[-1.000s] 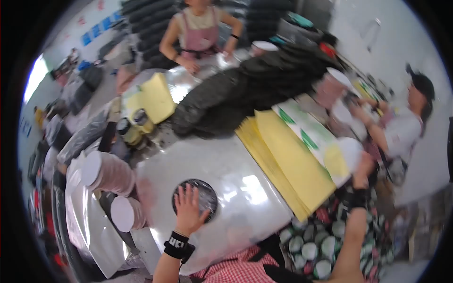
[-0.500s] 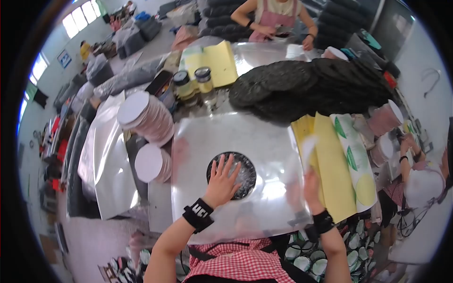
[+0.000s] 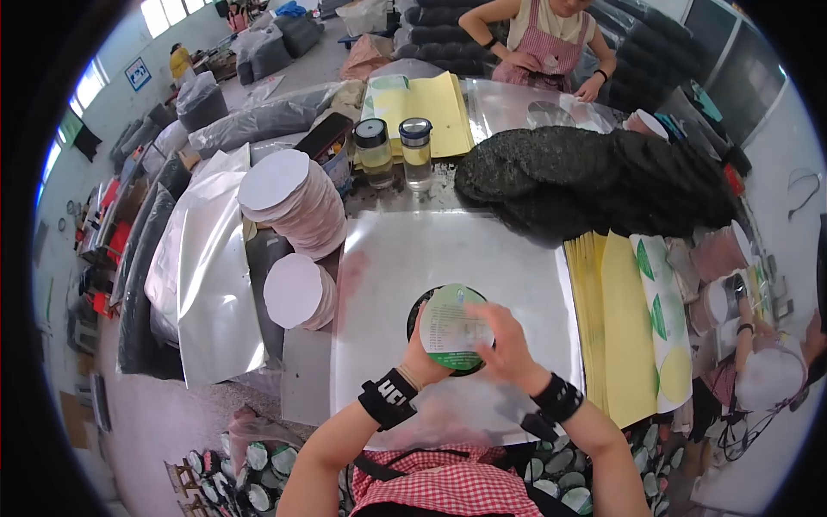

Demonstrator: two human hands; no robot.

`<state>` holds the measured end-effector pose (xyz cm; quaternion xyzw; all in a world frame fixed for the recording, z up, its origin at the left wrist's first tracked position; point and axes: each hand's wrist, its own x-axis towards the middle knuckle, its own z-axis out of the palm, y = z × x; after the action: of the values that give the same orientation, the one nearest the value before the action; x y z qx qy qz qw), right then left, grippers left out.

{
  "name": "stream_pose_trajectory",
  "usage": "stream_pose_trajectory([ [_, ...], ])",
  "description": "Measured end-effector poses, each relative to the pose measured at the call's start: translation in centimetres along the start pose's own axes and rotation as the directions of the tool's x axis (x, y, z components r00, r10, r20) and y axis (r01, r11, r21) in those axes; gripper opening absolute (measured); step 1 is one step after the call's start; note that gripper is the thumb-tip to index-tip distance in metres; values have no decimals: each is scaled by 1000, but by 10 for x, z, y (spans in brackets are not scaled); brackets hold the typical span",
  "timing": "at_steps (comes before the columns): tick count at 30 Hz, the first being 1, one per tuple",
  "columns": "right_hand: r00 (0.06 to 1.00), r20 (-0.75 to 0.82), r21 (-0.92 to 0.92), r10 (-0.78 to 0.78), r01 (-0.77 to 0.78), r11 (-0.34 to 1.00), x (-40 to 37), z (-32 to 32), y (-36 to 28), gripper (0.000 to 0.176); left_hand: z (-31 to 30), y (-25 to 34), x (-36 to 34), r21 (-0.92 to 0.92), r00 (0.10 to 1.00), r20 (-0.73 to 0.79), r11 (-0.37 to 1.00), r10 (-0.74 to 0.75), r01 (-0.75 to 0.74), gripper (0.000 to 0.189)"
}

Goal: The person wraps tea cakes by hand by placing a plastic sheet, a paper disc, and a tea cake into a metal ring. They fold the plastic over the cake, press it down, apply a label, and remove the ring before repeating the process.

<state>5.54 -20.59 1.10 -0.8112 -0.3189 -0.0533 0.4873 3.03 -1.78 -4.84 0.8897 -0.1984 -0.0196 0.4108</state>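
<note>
A round green and white label (image 3: 450, 332) with printed text lies over a black disc (image 3: 418, 314), whose dark rim shows around it. My left hand (image 3: 422, 358) is at the label's lower left edge, its fingers mostly hidden behind the label. At the label's right side is my right hand (image 3: 510, 349), fingers apart and slightly blurred, touching or just above its surface. Beneath them is a shiny metal sheet (image 3: 370, 258). Stacks of yellow sheets (image 3: 627, 345) and a strip of green-printed labels (image 3: 650, 276) lie to the right.
Stacked pale discs (image 3: 293, 202) and a smaller stack (image 3: 297, 293) stand left. Two jars (image 3: 375, 155) (image 3: 417, 155) stand behind the sheet. Piled black discs (image 3: 594, 177) lie back right. A co-worker (image 3: 551, 43) stands across the table; another person (image 3: 762, 370) is at right.
A round label now covers much of the black disc. My right hand has moved left from the yellow sheets to the label. My left hand has gone from flat on the disc to the label's edge.
</note>
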Motion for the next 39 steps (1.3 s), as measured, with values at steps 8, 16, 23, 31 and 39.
stream_pose_trajectory([
  [8, 884, 465, -491, 47, 213, 845, 11, 53, 18, 77, -70, -24, -44, 117, 944, 36, 939, -328, 322, 105],
  [16, 845, 522, -528, 112, 217, 821, 14, 65, 20, 78, -43, -14, -34, -43, 906, -207, 929, -369, 368, 55],
  [23, 929, 361, -347, -83, 217, 912, -31, 72, 81, 92, -23, 64, -41, 270, 987, -154, 963, 34, 9, 41],
  [31, 971, 227, -30, 80, -75, 997, -29, 96, 75, 68, -14, 92, -74, 343, 961, -265, 924, -80, 172, 72],
  [39, 878, 423, -60, 227, -223, 973, -25, 65, -24, 31, -19, 15, -127, -164, 861, -161, 873, -482, 459, 39],
])
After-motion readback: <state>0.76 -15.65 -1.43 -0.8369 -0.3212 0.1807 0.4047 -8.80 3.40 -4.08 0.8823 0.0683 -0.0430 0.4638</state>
